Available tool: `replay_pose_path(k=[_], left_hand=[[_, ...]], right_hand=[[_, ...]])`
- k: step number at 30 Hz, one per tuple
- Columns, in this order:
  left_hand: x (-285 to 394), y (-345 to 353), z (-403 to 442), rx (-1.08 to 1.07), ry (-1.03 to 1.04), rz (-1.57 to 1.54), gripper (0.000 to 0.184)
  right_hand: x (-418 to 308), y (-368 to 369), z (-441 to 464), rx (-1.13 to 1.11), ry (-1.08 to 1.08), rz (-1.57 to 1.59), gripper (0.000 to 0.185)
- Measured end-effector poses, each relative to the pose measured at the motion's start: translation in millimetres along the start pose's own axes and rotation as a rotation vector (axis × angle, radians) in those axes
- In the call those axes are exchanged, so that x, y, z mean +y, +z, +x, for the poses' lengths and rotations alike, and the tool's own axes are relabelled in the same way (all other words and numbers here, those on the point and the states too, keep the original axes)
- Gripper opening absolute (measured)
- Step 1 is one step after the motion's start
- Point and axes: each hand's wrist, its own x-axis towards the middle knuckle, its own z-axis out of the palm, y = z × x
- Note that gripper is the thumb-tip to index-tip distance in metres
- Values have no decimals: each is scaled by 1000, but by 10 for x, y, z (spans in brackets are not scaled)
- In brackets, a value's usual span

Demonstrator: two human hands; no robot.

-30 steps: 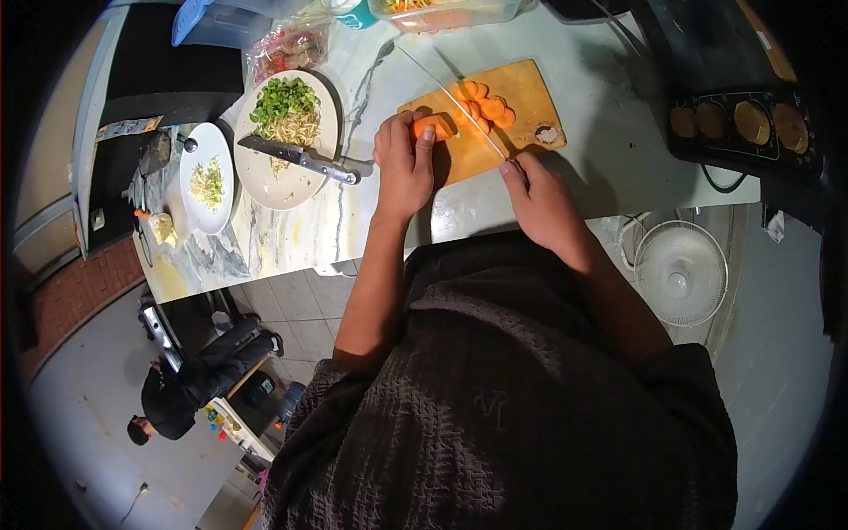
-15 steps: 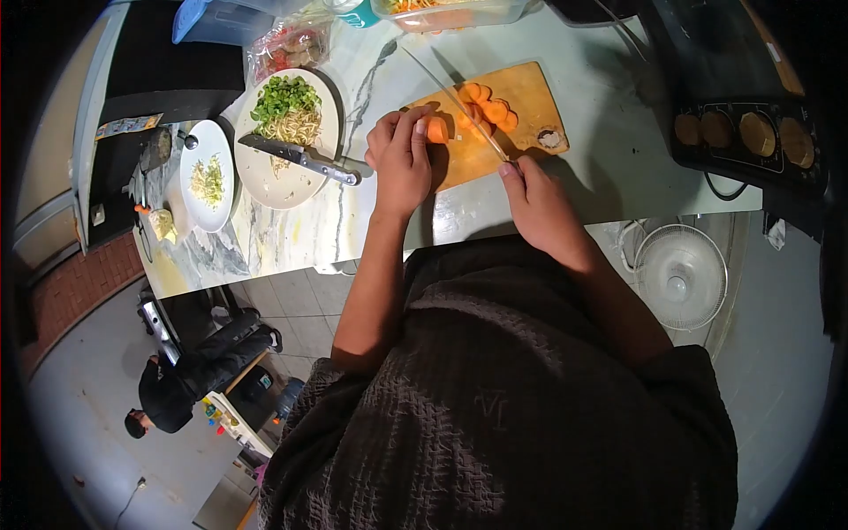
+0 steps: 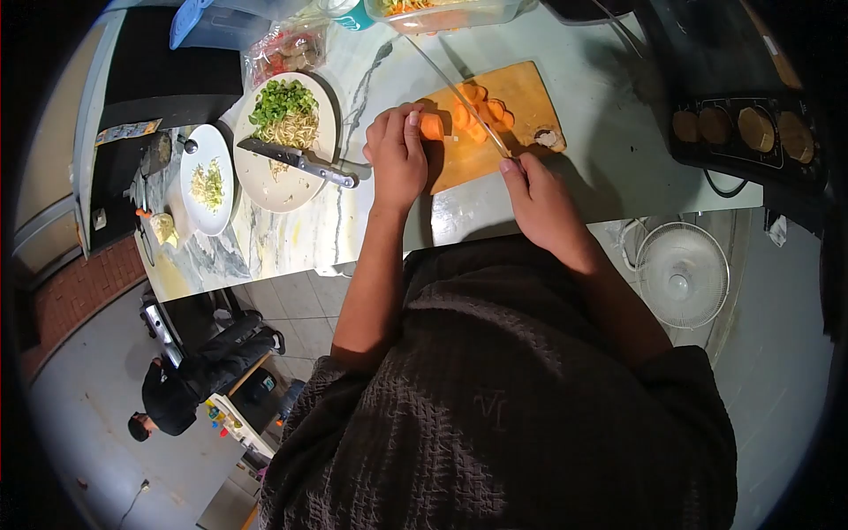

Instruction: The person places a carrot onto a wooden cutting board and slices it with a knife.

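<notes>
On the wooden cutting board (image 3: 521,88) lie several orange carrot slices (image 3: 496,110) in a loose pile. My left hand (image 3: 397,159) is closed on the carrot piece (image 3: 431,127) at the board's left edge. The handle of a long knife (image 3: 450,84) is gripped in my right hand (image 3: 541,196); its blade points up and left, over the left side of the slices. A gap of bare board separates the blade from the carrot piece. Left of my left hand, a second knife (image 3: 291,159) rests across the round plate (image 3: 265,190) holding chopped greens (image 3: 284,103) and sprouts.
An oval plate (image 3: 207,146) with scraps is at the left. Behind are a plastic bag (image 3: 287,53), a blue container (image 3: 216,25) and a clear food box (image 3: 459,12). A black appliance (image 3: 742,119) stands right, a fan (image 3: 680,276) below. Another person (image 3: 172,397) is lower left.
My left hand has shifted slightly left with the carrot piece, away from the blade. The knife has stayed over the slices, its blade now tilted a little differently.
</notes>
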Motion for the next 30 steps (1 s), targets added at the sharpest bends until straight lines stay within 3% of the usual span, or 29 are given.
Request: replay_pose_path(k=[8,17,30], left_hand=[[31,-34,5,0,-23,65,25],[51,-19,-76,-100,-11,46,38],[27,28,-62,-66,-45,36,31]], right_hand=[[-77,-70,-40,-28,44,-33,39],[-248,53,-47,-60,-13,-138,41],[-367,116,-17,-46,5,-353,40]])
